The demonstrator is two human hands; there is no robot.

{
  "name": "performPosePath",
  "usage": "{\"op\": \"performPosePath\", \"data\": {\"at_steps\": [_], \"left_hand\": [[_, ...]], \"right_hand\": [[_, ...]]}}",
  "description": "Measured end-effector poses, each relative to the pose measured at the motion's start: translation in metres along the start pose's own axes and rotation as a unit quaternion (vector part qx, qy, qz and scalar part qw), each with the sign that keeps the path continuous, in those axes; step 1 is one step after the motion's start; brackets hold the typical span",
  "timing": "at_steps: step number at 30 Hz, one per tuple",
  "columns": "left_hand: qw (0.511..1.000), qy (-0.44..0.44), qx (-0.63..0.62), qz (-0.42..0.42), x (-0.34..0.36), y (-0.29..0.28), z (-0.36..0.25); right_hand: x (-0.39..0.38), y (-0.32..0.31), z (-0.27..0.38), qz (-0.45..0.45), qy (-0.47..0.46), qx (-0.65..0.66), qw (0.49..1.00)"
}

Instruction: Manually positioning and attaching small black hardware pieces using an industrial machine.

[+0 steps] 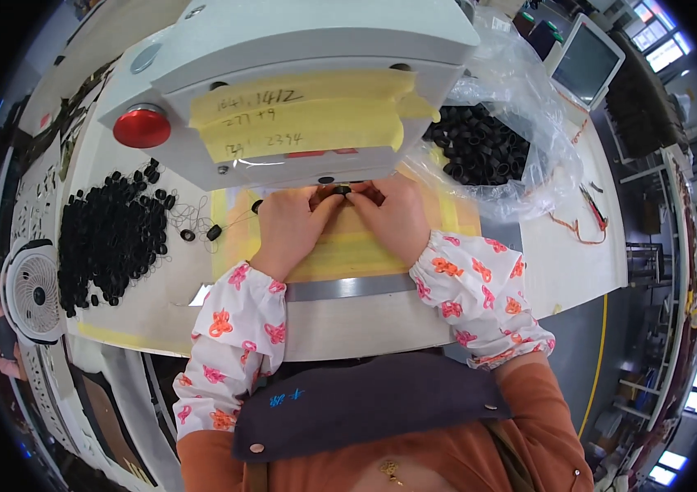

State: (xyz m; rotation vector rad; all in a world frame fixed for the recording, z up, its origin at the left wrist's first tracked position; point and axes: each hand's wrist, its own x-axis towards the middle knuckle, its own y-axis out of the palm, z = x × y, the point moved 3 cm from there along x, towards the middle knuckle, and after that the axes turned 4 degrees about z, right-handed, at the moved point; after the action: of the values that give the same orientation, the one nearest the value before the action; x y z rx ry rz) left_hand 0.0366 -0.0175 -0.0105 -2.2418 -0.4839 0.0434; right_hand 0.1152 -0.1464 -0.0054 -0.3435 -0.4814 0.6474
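Under the head of a white machine (315, 49), both my hands meet at a small black ring-shaped piece (342, 189). My left hand (289, 225) pinches it between thumb and fingers from the left. From the right, the thumb and fingers of my right hand (395, 220) close on the same piece. The machine head hides what lies just behind my fingertips. Beside my left hand sits another small black piece (257, 207), with thin thread running off to the left. Below my hands, yellow tape (348, 254) covers the work surface.
A heap of threaded black pieces (111, 234) lies at left, near a white fan (35, 291). At right, a clear plastic bag (541, 176) holds many black rings (483, 148). Thread snips (594, 207) lie beyond it. A red button (142, 127) sticks out from the machine.
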Motion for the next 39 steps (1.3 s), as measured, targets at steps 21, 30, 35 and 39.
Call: {"op": "performPosePath", "data": {"at_steps": [21,30,35,39], "left_hand": [[0.999,-0.009,-0.037,-0.019,0.013,-0.004,0.006],[1.0,-0.005,-0.009,-0.001,0.015,-0.002,0.009],[0.999,0.015,-0.032,-0.025,0.013,-0.005,0.009],[0.999,0.012,-0.034,-0.035,0.009,-0.004,0.012]], "right_hand": [[0.012,0.002,-0.004,-0.026,-0.058,-0.052,0.997],[0.015,0.001,-0.001,-0.014,-0.06,-0.076,0.995],[0.019,0.002,-0.002,0.007,-0.042,-0.088,0.995],[0.018,0.002,0.0,0.016,-0.041,-0.11,0.993]]}}
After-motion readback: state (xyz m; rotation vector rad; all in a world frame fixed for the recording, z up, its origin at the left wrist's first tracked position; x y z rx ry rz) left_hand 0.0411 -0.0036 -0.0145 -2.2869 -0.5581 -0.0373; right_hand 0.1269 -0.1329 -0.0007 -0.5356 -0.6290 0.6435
